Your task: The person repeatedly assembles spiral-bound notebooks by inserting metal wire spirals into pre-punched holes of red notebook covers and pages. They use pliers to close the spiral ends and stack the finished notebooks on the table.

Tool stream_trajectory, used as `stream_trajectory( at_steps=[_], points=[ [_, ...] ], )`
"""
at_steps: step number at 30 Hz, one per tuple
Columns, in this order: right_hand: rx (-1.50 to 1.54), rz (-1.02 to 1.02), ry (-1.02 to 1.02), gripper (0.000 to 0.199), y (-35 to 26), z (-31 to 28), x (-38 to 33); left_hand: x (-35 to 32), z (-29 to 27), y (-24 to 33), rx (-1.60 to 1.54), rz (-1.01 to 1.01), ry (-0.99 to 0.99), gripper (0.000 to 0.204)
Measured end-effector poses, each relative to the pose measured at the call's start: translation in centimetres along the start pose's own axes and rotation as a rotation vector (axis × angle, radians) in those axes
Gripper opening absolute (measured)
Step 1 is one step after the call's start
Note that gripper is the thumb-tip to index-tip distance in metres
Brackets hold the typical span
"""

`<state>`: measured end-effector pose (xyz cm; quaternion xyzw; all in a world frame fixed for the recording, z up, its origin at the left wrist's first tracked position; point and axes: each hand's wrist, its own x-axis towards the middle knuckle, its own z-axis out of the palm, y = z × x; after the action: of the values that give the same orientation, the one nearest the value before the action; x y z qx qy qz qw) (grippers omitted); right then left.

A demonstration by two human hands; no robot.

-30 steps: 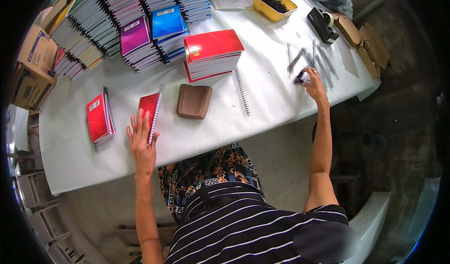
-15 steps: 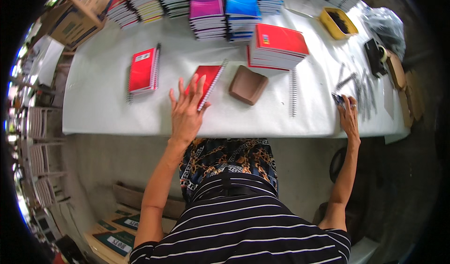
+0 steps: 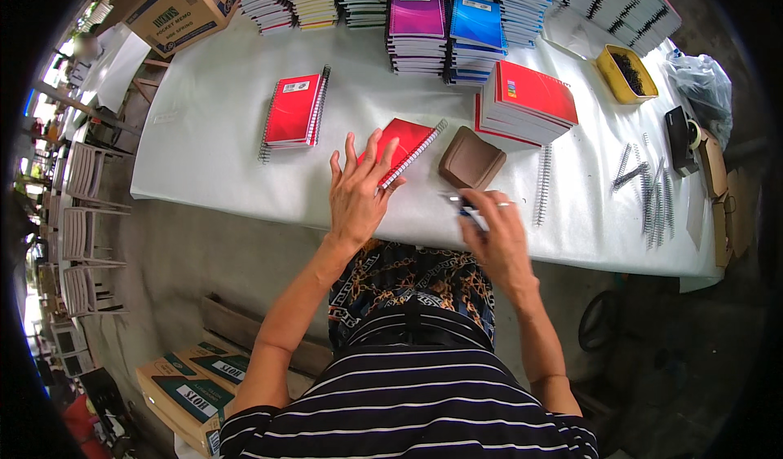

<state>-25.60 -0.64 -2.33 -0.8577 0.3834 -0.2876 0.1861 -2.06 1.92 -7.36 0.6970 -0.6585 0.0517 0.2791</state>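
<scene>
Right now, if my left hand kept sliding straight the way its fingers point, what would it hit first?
The left hand already lies on the red spiral notebook; past that, probably the red notebook stack, though depth is unclear.

A brown cardboard box (image 3: pixel 183 6) stands at the table's far-left corner; green-labelled cartons (image 3: pixel 192 386) lie on the floor.

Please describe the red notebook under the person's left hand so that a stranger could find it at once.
On the white table, look near the front edge, below the stacks of notebooks. The red notebook lies alone and tilted, its spiral toward the brown pad. Unlike the other red ones, the left hand rests on it.
</scene>
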Motion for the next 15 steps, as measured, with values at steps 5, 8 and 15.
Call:
stream_trajectory(
  at_steps=[5, 8, 15],
  points=[
    [-0.041, -0.141, 0.022, 0.038, -2.1, 2.7, 2.5, 0.6, -0.8, 1.0, -0.041, 0.011, 0.003, 0.067],
    [-0.060, -0.160, 0.020, 0.038, -2.4, 3.4, 3.0, 0.6, -1.0, 1.2, -0.061, -0.014, 0.008, 0.069],
    [0.167, -0.008, -0.171, 0.021, -2.4, 3.6, 3.9, 0.8, -1.5, 1.7, -0.102, -0.021, 0.050, 0.080]
  ],
)
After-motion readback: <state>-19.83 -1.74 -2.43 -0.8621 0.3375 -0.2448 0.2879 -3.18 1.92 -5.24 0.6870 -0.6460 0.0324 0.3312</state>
